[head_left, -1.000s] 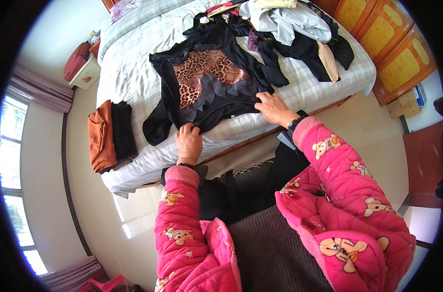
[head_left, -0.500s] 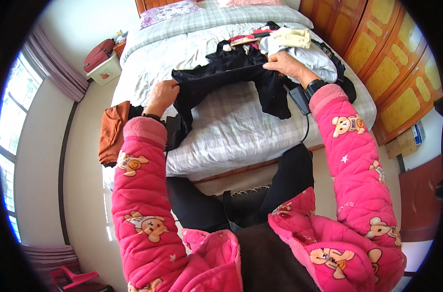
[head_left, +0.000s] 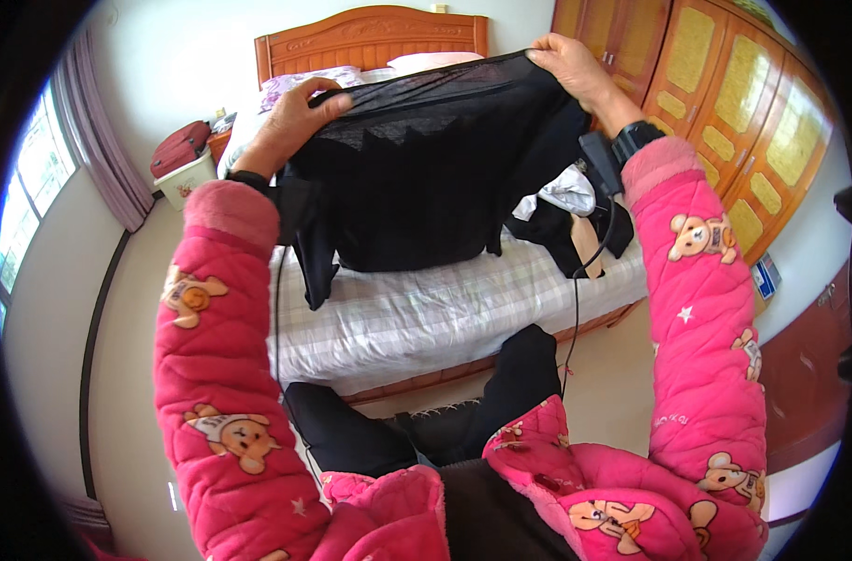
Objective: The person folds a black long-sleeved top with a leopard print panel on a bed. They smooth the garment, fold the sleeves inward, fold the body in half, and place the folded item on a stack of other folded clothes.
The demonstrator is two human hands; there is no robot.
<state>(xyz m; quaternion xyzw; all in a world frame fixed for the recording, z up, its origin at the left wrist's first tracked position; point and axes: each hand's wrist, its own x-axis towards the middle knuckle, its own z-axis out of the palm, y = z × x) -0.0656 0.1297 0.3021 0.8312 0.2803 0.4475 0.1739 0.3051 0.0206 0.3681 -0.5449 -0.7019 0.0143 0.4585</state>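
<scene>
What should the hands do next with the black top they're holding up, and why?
Probably lower it flat onto the bed. The left hand and right hand pinch the black top by its upper edge, hanging open in the air above it.

A home bedroom: a bed (head_left: 417, 318) with wooden headboard (head_left: 370, 33) at centre, wardrobe doors (head_left: 725, 103) upper right, curtained window (head_left: 33, 178) at left.

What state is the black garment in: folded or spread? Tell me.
Spread. The left hand and right hand pinch the black garment by its top edge, stretched wide and hanging open above the bed.
</scene>
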